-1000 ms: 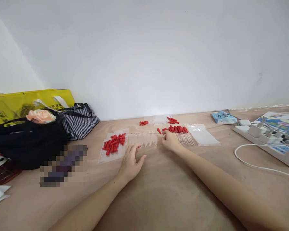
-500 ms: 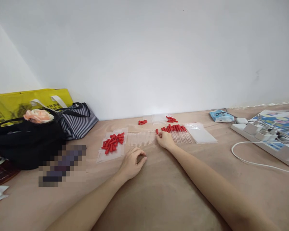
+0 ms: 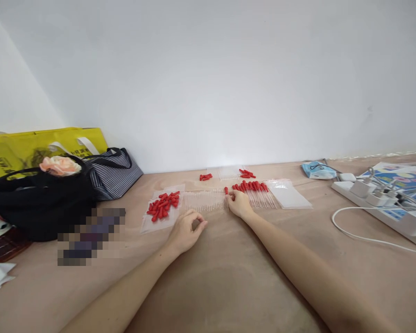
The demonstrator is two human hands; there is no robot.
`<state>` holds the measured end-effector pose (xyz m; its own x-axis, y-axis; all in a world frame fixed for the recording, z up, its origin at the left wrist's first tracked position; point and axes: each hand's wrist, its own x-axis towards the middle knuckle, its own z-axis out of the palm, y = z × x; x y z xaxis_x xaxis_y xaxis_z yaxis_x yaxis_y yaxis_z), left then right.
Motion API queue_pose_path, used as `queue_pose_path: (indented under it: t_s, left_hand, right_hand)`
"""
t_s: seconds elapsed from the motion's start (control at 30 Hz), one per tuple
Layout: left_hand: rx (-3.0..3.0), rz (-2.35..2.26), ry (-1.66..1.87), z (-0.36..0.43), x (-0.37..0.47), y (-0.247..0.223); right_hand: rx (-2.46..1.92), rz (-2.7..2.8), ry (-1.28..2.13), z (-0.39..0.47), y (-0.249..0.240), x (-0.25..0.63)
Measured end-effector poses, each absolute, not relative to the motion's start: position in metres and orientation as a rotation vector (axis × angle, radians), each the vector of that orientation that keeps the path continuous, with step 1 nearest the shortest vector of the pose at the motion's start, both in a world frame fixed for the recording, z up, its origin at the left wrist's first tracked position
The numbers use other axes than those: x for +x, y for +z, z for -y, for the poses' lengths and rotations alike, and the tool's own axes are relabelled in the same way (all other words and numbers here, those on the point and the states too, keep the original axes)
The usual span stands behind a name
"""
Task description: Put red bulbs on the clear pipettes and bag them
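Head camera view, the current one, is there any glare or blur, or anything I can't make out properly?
In the head view, a bright glint shows on the plastic bag at right; in the head view, coarse pixel blocks mask a dark item left of the left hand; also in the head view, the clear tubes look faint.

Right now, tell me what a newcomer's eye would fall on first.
Likely the red bulbs heaped on clear plastic left of centre, and the row of red-topped droppers just right of the right hand, all vivid against the brown table. Next, perhaps, the yellow bag at far left, behind a black bag topped by a peach flower.
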<state>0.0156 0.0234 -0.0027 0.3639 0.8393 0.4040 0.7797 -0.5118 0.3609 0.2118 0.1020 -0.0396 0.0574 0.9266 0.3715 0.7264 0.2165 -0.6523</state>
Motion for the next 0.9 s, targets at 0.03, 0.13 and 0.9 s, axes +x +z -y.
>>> queue_pose_path:
  t_s: [0.03, 0.13, 0.9]
  left_hand:
    - [2.526, -1.576, 0.867, -0.029, 0.008, 0.001]
    - [2.485, -1.954, 0.852, -0.050, -0.021, 0.016]
    - [2.139, -2.318, 0.544, -0.077, -0.076, 0.014]
  right_hand:
    - [-1.544, 1.710, 0.314, -0.100, -0.039, 0.212]
    - [-1.506, 1.719, 0.281, -0.093, -0.038, 0.212]
    - [-1.943, 1.752, 0.360, -0.094, -0.018, 0.196]
